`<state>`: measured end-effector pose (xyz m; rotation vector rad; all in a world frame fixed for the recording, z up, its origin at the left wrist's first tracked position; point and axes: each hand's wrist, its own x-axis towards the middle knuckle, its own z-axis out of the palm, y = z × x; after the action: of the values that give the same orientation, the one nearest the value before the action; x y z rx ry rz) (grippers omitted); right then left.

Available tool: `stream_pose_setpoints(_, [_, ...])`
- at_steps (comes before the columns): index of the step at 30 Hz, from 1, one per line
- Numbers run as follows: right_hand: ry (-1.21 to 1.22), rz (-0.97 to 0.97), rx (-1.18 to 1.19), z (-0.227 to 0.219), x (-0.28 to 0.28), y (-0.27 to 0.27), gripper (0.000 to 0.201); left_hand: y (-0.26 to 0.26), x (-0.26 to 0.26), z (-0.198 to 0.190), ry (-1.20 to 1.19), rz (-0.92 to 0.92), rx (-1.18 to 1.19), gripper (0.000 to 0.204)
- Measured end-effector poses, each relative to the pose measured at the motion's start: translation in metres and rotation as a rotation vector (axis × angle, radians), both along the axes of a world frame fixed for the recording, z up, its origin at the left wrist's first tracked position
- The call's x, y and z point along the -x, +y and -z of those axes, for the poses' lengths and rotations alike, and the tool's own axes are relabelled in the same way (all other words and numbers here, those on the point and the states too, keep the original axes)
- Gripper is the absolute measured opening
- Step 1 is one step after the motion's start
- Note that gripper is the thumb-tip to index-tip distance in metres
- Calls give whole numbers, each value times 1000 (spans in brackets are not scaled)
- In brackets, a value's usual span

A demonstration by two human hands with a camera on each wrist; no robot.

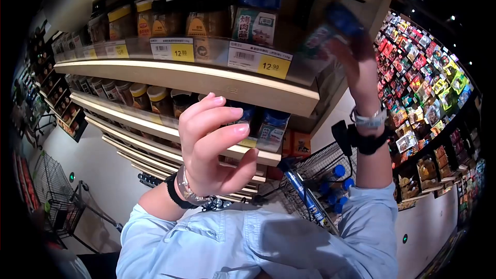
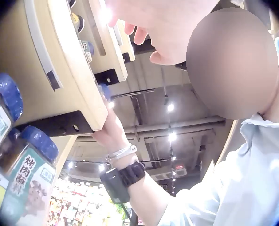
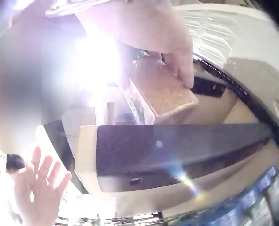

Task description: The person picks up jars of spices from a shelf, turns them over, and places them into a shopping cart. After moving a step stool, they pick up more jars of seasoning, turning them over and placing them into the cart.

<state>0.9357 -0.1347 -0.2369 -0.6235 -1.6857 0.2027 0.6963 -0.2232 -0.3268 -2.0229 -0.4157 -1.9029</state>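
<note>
In the head view my right hand grips a blue-lidded jar, blurred, at the right end of the upper shelf. The right wrist view shows that hand around the clear jar, whose brown contents show. My left hand hangs before the shelf edges with fingers relaxed and bent, holding nothing; it is at the top of the left wrist view. Another blue-lidded jar stands on the upper shelf beside a price tag.
Yellow-lidded jars line the shelf to the left, with more jars on the shelf below. A cart holding blue-capped bottles stands below at the right. Another cart is at the left. Colourful packets fill the right background.
</note>
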Motion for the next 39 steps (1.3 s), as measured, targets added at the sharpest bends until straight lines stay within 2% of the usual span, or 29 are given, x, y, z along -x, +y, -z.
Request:
stream_pose_setpoints(1, [-63,-69,117,-3,4,7,49,-1,2,0,11,-11,13,45])
stream_pose_setpoints(2, [-54,-68,118,-7,7,11,49,-3,3,0,23,-23,26,43])
stream_pose_setpoints(4, [-105,-254,268,-11,13,13,45,-7,4,-1,36,-26,46,41])
stream_pose_setpoints(5, [-108,-276,206,-9,18,12,44,-8,5,-1,38,-28,64,39])
stream_pose_setpoints(8, [-200,-326,250,-9,16,6,48,-6,8,2,28,-20,86,36])
stream_pose_setpoints(9, [-190,-325,253,-6,16,4,48,-6,9,3,38,-11,99,35])
stream_pose_setpoints(11, [60,-442,263,1,14,0,46,-6,6,4,46,1,119,34])
stream_pose_setpoints(13, [82,-418,324,5,-5,1,46,-7,4,5,54,21,154,32])
stream_pose_setpoints(14, [89,-395,375,8,-19,-2,46,-6,4,7,71,15,142,32])
stream_pose_setpoints(16, [-83,-47,406,8,-52,-21,48,-4,6,13,53,71,142,33])
stream_pose_setpoints(18, [-361,325,417,24,-104,-25,52,-6,5,19,11,136,188,35])
stream_pose_setpoints(20, [-311,568,581,66,-158,-25,54,-6,5,28,32,184,226,34])
stream_pose_setpoints(22, [-545,707,1008,120,-223,-23,69,-9,0,34,41,229,283,32])
stream_pose_setpoints(24, [-748,679,1301,167,-236,-37,81,-10,-6,42,68,278,336,32])
stream_pose_setpoints(26, [-962,563,1192,249,-272,-33,88,-7,-12,50,93,319,380,32])
stream_pose_setpoints(28, [-937,581,970,296,-266,-44,87,-5,-21,55,151,368,406,31])
stream_pose_setpoints(32, [-932,640,1123,338,-255,-43,80,-5,-38,56,181,395,432,26])
stream_pose_setpoints(34, [-837,645,1086,346,-252,-41,71,-4,-42,58,172,406,441,24])
stream_pose_setpoints(35, [-863,663,1046,346,-253,-39,63,-3,-42,58,199,407,442,22])
stream_pose_setpoints(38, [-755,667,941,298,-239,-42,57,-1,-52,55,229,432,449,24])
stream_pose_setpoints(39, [-699,652,946,271,-224,-43,54,2,-54,58,319,398,483,29])
